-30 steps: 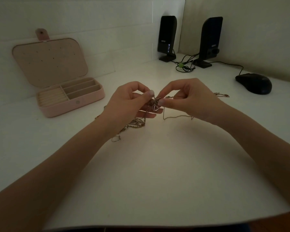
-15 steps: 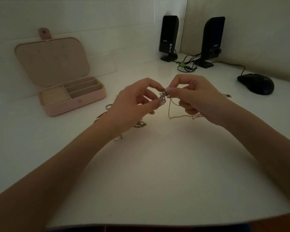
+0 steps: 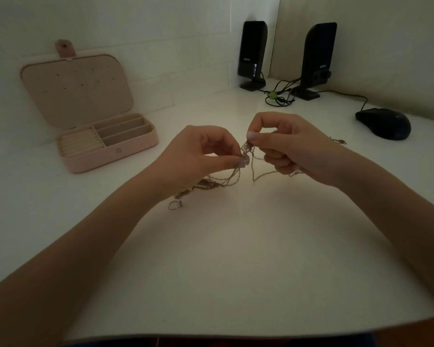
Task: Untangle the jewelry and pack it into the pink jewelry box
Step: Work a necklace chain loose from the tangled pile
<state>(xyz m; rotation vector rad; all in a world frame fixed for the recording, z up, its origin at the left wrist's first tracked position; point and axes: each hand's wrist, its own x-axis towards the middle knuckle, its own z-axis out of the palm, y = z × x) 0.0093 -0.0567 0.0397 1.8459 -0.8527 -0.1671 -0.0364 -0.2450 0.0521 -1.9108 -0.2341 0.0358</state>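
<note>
Jewelry tangle point(image 3: 246, 152) pinched by both hands, left point(image 3: 198, 156) and right point(image 3: 293, 149); one ring point(image 3: 175, 204), one open pink box point(image 3: 110, 144).

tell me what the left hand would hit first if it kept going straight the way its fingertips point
The left hand points rightward, pinching the tangled thin metal chains. Going straight on, it would most likely meet the right hand, whose fingers pinch the same knot just opposite; depth between them is hard to judge.

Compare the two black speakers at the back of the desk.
The left speaker stands against the white wall; the right speaker stands against the beige wall, nearer the mouse. The left speaker shows a pale glint low on its front; the right speaker shows none. Both are black, upright on small bases, with cables between them.
</note>
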